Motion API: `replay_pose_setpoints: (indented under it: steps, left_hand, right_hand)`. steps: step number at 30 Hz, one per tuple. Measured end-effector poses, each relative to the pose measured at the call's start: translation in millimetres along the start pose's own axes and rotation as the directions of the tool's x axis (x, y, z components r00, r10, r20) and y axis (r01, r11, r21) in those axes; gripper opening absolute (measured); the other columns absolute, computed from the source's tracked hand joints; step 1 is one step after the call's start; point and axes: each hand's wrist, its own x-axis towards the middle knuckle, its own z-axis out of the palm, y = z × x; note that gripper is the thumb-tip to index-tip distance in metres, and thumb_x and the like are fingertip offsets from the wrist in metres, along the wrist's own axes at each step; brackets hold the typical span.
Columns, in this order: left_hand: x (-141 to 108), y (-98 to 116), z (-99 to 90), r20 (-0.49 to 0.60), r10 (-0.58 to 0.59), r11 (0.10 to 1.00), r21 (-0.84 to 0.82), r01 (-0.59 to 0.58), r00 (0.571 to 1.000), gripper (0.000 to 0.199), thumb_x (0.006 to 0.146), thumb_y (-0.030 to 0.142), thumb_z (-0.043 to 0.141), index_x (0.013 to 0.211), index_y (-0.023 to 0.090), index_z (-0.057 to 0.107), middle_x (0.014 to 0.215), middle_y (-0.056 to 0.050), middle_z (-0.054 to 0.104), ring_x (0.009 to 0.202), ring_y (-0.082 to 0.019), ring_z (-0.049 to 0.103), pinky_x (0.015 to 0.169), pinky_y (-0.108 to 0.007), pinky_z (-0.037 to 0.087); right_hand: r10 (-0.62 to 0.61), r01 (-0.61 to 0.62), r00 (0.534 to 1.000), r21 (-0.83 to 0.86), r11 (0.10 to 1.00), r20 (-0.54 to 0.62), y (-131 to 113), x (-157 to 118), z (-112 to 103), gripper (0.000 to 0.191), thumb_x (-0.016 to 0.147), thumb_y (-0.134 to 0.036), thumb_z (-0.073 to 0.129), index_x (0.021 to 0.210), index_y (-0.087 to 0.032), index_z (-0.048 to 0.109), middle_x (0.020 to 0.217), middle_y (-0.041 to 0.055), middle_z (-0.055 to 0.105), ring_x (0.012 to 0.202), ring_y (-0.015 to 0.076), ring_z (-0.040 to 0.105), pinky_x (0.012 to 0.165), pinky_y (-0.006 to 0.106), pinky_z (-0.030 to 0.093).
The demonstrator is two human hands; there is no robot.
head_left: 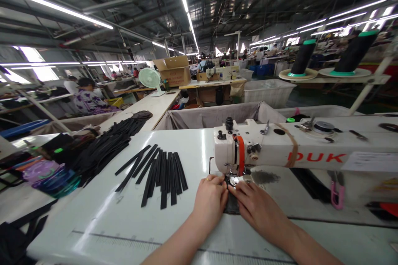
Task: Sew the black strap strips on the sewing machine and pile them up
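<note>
Head view: black cloth (231,207) lies on desk (199,143), between left hand (210,194) and right hand (256,207), about equally close to both. Long axis seems running forward, toward presser foot (234,181). Fingers of both half-bent, touching cloth; pinching or only pressing, cannot tell.

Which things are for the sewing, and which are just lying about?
Seems part of the job:
- left hand and right hand
- dark piece at their fingers
- sewing machine
- probably the black strips on the table

Seems just lying about:
- green fan
- cardboard box
- white bin
</note>
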Motion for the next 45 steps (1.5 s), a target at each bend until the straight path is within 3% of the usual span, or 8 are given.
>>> replay_pose_setpoints:
  steps: [16, 22, 28, 32, 37, 39, 41, 45]
  left_hand:
    - [10.2, -13.0, -2.7, -0.106, -0.007, 0.999, -0.043, 0.002, 0.994, 0.019, 0.083, 0.010, 0.053, 0.087, 0.018, 0.069, 0.102, -0.007, 0.067, 0.103, -0.024, 0.057, 0.088, -0.039, 0.047]
    - [20.3, -24.6, 0.1, 0.017, 0.042, 0.998, 0.055, -0.042, 0.999, 0.019, 0.091, 0.022, 0.049, 0.099, 0.023, 0.066, 0.117, -0.005, 0.063, 0.120, -0.025, 0.049, 0.109, -0.051, 0.029]
    - [5.8, -51.1, -34.4, -0.104, -0.238, 0.938, 0.234, 0.257, 0.966, 0.025, 0.089, 0.021, 0.048, 0.093, 0.020, 0.073, 0.108, -0.008, 0.069, 0.111, -0.026, 0.058, 0.101, -0.041, 0.040]
    - [1.1, -57.8, -50.1, -0.211, -0.288, 0.867, 0.358, 0.348, 0.934, 0.032, 0.088, 0.019, 0.045, 0.072, 0.015, 0.073, 0.094, -0.014, 0.070, 0.103, -0.031, 0.060, 0.094, -0.042, 0.044]
    - [2.8, -15.8, -35.9, -0.102, -0.256, 0.965, -0.085, 0.248, 0.961, 0.040, 0.092, 0.037, 0.043, 0.065, 0.016, 0.064, 0.073, -0.008, 0.065, 0.079, -0.024, 0.062, 0.075, -0.037, 0.047]
    - [0.7, 1.8, -23.2, 0.260, -0.232, 0.790, -0.512, 0.338, 0.937, 0.046, 0.091, 0.050, 0.042, 0.069, 0.015, 0.062, 0.064, -0.004, 0.062, 0.053, -0.015, 0.056, 0.053, -0.028, 0.044]
    - [-1.6, 12.0, -10.4, 0.508, -0.058, 0.456, -0.753, 0.475, 0.859, 0.047, 0.080, 0.059, 0.056, 0.095, 0.015, 0.060, 0.075, -0.004, 0.066, 0.045, -0.012, 0.055, 0.042, -0.024, 0.040]
    - [-0.4, 8.9, 3.8, 0.493, -0.085, 0.138, -0.855, 0.500, 0.866, 0.050, 0.061, 0.051, 0.076, 0.089, 0.014, 0.056, 0.059, 0.002, 0.060, 0.042, -0.009, 0.053, 0.041, -0.020, 0.040]
  right_hand:
    - [0.102, -0.097, 0.990, 0.061, 0.993, -0.098, 13.3, -5.7, -10.8, 0.027, 0.087, -0.011, 0.050, 0.108, -0.020, 0.062, 0.102, 0.0079, 0.063, 0.096, 0.0232, 0.057, 0.087, 0.039, 0.047]
    - [0.601, -0.665, 0.747, -0.286, 0.690, -0.285, 69.8, -32.5, -17.2, 0.019, 0.085, -0.022, 0.050, 0.093, -0.011, 0.062, 0.088, 0.0217, 0.060, 0.092, 0.0407, 0.056, 0.070, 0.053, 0.046]
    - [0.527, -0.555, 0.831, -0.208, 0.806, -0.177, 68.0, -31.9, -11.3, 0.021, 0.085, -0.012, 0.047, 0.099, -0.017, 0.062, 0.100, 0.0139, 0.064, 0.094, 0.0294, 0.058, 0.079, 0.042, 0.046]
    - [0.569, -0.588, 0.806, -0.107, 0.802, -0.162, 75.0, -33.0, -14.3, 0.010, 0.084, -0.017, 0.049, 0.081, -0.020, 0.058, 0.080, 0.0093, 0.064, 0.076, 0.0260, 0.061, 0.070, 0.038, 0.047]
    - [0.651, -0.655, 0.743, 0.032, 0.755, -0.152, 84.8, -38.9, -33.4, 0.016, 0.086, -0.031, 0.049, 0.078, -0.022, 0.060, 0.075, 0.0080, 0.066, 0.070, 0.0256, 0.063, 0.064, 0.037, 0.048]
    - [0.612, -0.601, 0.791, 0.186, 0.777, 0.001, 71.6, -35.9, -41.4, 0.019, 0.085, -0.037, 0.052, 0.077, -0.023, 0.061, 0.071, 0.0027, 0.066, 0.065, 0.0208, 0.063, 0.060, 0.031, 0.048]
    - [0.423, -0.559, 0.829, 0.556, 0.615, 0.365, 48.7, -29.9, -44.3, 0.020, 0.083, -0.042, 0.058, 0.079, -0.022, 0.063, 0.070, 0.0007, 0.066, 0.066, 0.0188, 0.063, 0.058, 0.027, 0.047]
    - [0.179, -0.556, 0.831, 0.787, 0.267, 0.526, 1.1, -17.0, -33.1, 0.027, 0.082, -0.045, 0.061, 0.087, -0.019, 0.065, 0.071, 0.0013, 0.066, 0.059, 0.0159, 0.061, 0.055, 0.026, 0.048]
